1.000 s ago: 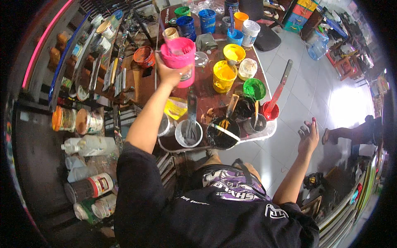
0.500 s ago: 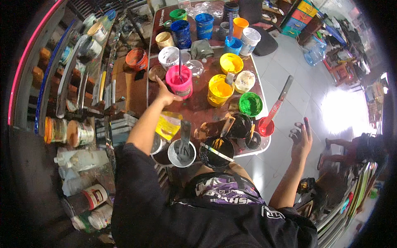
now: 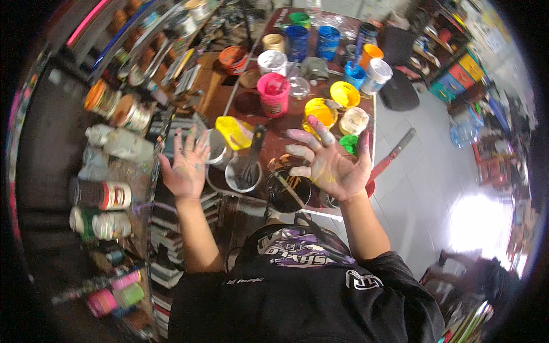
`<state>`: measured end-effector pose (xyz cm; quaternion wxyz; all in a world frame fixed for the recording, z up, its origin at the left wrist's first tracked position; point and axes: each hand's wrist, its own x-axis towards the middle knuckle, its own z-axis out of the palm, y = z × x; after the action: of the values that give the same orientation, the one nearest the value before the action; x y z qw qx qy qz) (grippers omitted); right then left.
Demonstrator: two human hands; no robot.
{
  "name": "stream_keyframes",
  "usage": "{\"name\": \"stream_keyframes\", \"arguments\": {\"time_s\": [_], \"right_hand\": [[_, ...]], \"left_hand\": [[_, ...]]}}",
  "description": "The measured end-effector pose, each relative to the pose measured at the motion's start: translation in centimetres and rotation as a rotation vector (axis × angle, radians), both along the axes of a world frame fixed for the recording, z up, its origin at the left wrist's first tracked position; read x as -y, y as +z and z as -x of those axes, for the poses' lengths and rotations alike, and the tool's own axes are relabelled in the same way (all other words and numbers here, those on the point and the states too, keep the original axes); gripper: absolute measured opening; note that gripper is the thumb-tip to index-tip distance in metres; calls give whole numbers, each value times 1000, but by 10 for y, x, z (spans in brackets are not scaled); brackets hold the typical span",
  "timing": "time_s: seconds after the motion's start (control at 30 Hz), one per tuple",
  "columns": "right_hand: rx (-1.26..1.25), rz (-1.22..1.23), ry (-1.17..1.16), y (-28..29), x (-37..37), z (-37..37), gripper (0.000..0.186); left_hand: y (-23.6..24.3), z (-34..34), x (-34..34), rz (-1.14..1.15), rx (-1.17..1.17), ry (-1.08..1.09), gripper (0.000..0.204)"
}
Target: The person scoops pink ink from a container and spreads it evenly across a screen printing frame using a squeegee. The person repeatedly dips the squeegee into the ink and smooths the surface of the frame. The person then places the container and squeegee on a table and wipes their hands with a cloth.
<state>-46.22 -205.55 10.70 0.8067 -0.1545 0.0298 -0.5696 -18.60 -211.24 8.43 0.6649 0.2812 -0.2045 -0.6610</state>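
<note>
My left hand (image 3: 189,166) is raised at the left of the table, palm up with fingers spread, holding nothing. Paint smudges mark its skin. To the right, my right hand (image 3: 331,163) is also palm up and spread, with pink stains on its fingertips. It covers parts of a green paint pot (image 3: 349,143) and a red pot (image 3: 370,187). A white bucket (image 3: 243,174) with a dark-handled spatula (image 3: 254,151) stands between the hands, beside a black bucket (image 3: 289,197) with a stick across it. Farther off is a pink paint bucket (image 3: 273,103).
Yellow paint buckets (image 3: 345,94), blue buckets (image 3: 329,43) and a white-lidded tub (image 3: 354,121) crowd the dark table (image 3: 246,108). A red-bladed tool (image 3: 394,154) sticks out past the table's right edge. Racks with bottles and jars (image 3: 123,143) line the left. A black chair (image 3: 398,94) stands beyond.
My left hand has left the pink bucket and drawn back, palm up. My right hand has come inward from the right, over the table's edge. The view has shifted and turned.
</note>
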Motion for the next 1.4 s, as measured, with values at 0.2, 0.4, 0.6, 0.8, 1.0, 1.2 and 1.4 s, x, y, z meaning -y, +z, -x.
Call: {"name": "stream_keyframes", "arguments": {"time_s": [0.2,0.4,0.6,0.8,1.0,1.2,1.4], "right_hand": [[-123,26,293,-2,-9,-40,95],[-71,22,619,-28,-35,-85,90],[-124,-47,889,-61,-62,-129,77],[-282,-44,1038,-88,-80,-159,70],[-413,-68,1047,-116,-84,-174,66],[-672,-132,987,-133,-99,-173,75],[-797,-220,850,-162,-110,-153,80]], "left_hand": [[-24,-10,-92,236,-372,-74,120],[-38,-16,-197,217,-330,196,133],[-94,-22,-301,-308,-236,634,126],[-195,-34,-388,-1033,-345,1101,106],[-235,-83,-413,-1260,-88,1112,87],[-264,-187,-356,-1335,366,1113,64],[-311,-249,-304,-1475,-6,926,68]]}}
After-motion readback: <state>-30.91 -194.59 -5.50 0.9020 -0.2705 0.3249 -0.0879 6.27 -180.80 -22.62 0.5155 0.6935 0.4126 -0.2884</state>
